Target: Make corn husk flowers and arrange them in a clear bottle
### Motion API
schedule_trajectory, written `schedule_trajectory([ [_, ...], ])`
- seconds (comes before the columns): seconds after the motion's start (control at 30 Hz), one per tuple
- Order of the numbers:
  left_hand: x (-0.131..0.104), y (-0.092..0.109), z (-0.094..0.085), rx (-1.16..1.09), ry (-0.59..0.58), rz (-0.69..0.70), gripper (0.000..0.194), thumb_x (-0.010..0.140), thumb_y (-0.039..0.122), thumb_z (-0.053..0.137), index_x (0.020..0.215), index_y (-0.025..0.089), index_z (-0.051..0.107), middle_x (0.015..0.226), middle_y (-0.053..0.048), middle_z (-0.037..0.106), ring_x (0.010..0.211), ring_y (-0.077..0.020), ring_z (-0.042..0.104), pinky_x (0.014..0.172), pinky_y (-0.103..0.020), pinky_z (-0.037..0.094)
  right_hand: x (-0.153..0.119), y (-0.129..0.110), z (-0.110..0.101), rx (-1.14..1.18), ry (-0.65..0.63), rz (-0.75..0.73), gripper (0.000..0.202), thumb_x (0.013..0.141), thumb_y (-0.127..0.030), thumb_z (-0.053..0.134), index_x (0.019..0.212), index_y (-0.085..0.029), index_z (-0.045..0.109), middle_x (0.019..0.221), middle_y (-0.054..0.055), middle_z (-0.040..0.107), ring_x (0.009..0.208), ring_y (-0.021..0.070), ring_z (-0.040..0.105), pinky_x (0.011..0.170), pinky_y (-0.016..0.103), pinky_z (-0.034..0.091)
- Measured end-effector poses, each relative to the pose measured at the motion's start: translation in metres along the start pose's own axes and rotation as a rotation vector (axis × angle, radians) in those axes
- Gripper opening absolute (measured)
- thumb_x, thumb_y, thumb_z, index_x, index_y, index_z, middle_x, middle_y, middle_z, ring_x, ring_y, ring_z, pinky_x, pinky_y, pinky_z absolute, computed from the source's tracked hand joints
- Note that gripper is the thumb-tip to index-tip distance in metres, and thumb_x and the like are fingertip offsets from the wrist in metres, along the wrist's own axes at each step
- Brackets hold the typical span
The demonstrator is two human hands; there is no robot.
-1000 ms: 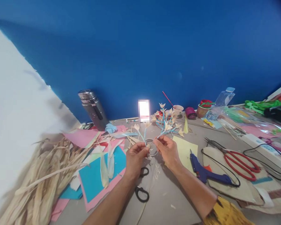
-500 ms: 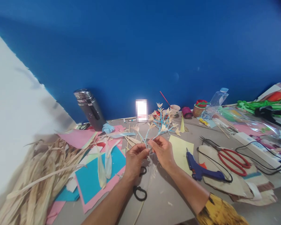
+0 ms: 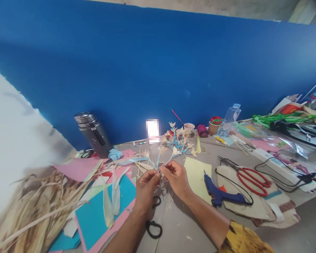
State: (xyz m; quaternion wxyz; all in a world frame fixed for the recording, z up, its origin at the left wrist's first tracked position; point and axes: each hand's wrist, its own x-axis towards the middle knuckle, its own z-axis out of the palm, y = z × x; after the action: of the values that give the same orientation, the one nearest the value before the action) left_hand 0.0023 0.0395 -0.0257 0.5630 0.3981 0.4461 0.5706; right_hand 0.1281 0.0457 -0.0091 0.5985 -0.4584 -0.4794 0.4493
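Between my hands, over the middle of the table, is a small spray of handmade flowers with pale husk-like petals and blue-wrapped stems. My left hand is closed, thumb and forefinger pinching the stems low down. My right hand is closed too, its fingertips pinched on the same stems, right beside the left. Just behind lies a larger bunch of similar flowers with blue stems. Black-handled scissors lie under and beside my left wrist, their blades mostly hidden.
Dried corn husks and blue paper spread at left, near a dark flask. On the right lie a blue glue gun, red-handled scissors, a power strip and cables. A plastic bottle stands by the blue wall.
The camera view has tilted up and turned slightly right, so things appear lower and farther left. Both hands keep their pinch on the flower stems.
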Motion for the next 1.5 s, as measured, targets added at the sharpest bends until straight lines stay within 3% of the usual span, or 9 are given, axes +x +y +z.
schedule_trajectory([
  [0.27,-0.002,0.007,0.002,0.023,0.014,0.007,0.026,0.068,0.039,0.082,0.071,0.016,0.071,0.061,0.002,0.059,0.06,-0.0105,0.05,0.06,-0.021,0.041,-0.002,0.005,-0.001,-0.084,-0.02,-0.036,0.018,0.079,-0.034,0.069,0.073,-0.017,0.066,0.068,0.0,0.068,0.06,0.0134,0.058,0.059,0.025,0.046],
  [0.6,0.002,0.001,-0.003,0.065,0.06,0.0,0.029,0.067,0.04,0.082,0.079,0.016,0.072,0.071,0.0,0.065,0.065,-0.0129,0.055,0.063,-0.024,0.045,0.0,0.007,-0.002,-0.17,-0.056,0.0,0.018,0.08,-0.033,0.065,0.076,-0.016,0.069,0.068,0.002,0.069,0.063,0.0159,0.062,0.058,0.025,0.048],
  [0.97,0.001,0.002,-0.003,0.215,0.026,0.097,0.019,0.072,0.034,0.077,0.08,0.017,0.076,0.075,-0.002,0.071,0.072,-0.0157,0.06,0.071,-0.027,0.048,0.002,-0.011,-0.006,-0.456,-0.127,0.0,0.007,0.081,-0.022,0.061,0.078,-0.017,0.065,0.069,0.002,0.068,0.062,0.0147,0.061,0.06,0.024,0.043],
  [1.23,0.002,0.002,-0.004,0.086,0.106,0.004,0.025,0.063,0.029,0.084,0.084,0.018,0.078,0.081,-0.003,0.076,0.075,-0.0154,0.066,0.074,-0.026,0.051,0.001,-0.012,-0.007,-0.493,-0.168,-0.025,0.016,0.083,-0.025,0.059,0.076,-0.016,0.071,0.071,0.003,0.069,0.066,0.0161,0.061,0.063,0.026,0.042],
  [1.37,0.0,0.003,-0.001,-0.111,0.079,-0.062,0.024,0.061,0.027,0.087,0.081,0.018,0.077,0.075,0.0,0.075,0.068,-0.0111,0.065,0.069,-0.022,0.051,-0.001,-0.013,-0.007,-0.496,-0.182,-0.019,0.014,0.081,-0.022,0.059,0.075,-0.017,0.07,0.069,0.002,0.069,0.064,0.0156,0.06,0.063,0.026,0.043],
  [1.5,-0.001,0.009,0.005,-0.289,0.015,-0.142,0.03,0.054,0.023,0.092,0.078,0.018,0.076,0.078,-0.003,0.077,0.071,-0.0126,0.069,0.071,-0.022,0.053,-0.002,-0.014,-0.006,-0.433,-0.142,0.013,0.009,0.077,-0.021,0.062,0.078,-0.016,0.07,0.069,0.001,0.069,0.063,0.0156,0.062,0.06,0.025,0.043],
])
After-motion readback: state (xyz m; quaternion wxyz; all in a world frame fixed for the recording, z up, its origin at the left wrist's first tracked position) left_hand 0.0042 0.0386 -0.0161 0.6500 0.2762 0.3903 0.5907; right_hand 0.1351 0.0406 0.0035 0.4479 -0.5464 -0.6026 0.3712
